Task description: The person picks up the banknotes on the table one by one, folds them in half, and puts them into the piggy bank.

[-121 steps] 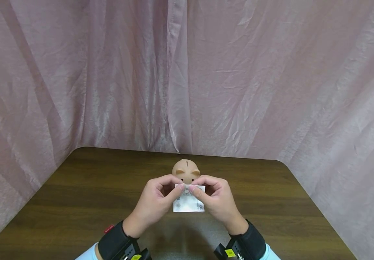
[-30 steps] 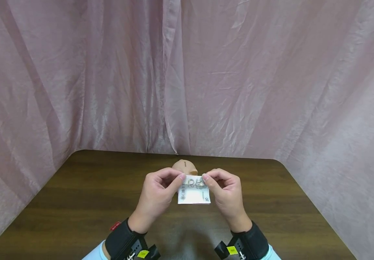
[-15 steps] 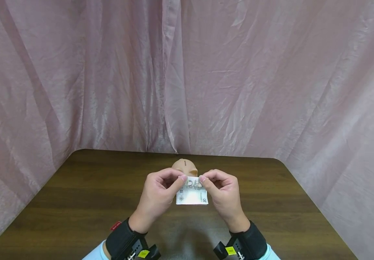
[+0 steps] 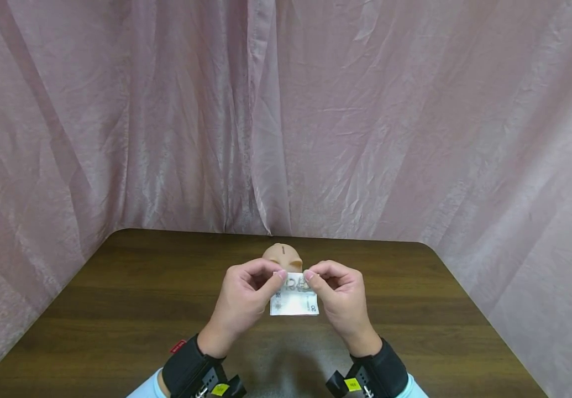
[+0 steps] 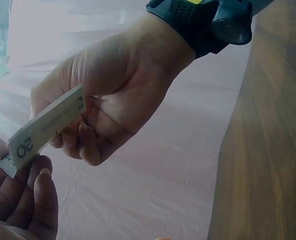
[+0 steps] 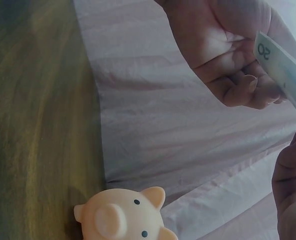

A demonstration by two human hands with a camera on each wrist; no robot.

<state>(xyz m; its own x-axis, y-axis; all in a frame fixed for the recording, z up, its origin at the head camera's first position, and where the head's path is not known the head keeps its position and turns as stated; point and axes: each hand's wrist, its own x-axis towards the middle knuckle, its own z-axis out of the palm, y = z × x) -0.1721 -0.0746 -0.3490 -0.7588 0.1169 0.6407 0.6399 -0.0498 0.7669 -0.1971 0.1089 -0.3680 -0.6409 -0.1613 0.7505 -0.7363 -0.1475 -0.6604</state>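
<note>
banknote (image 4: pixel 294 303) hangs above the tabletop (image 4: pixel 131 315), pinched along its upper edge by our left hand (image 4: pixel 242 296) and right hand (image 4: pixel 344 298); light, limp, easily creased, we judge, best held by its edges.

Relative to four seconds earlier, the thumbs of the left hand (image 4: pixel 238 301) and right hand (image 4: pixel 344 304) lie farther apart along the banknote (image 4: pixel 294 302), exposing print between the grips. The held note sits higher in the head view, with more of the piggy bank (image 4: pixel 283 254) beyond the grips concealed. Within the last second, the thumbs have drawn slightly closer together.
</note>
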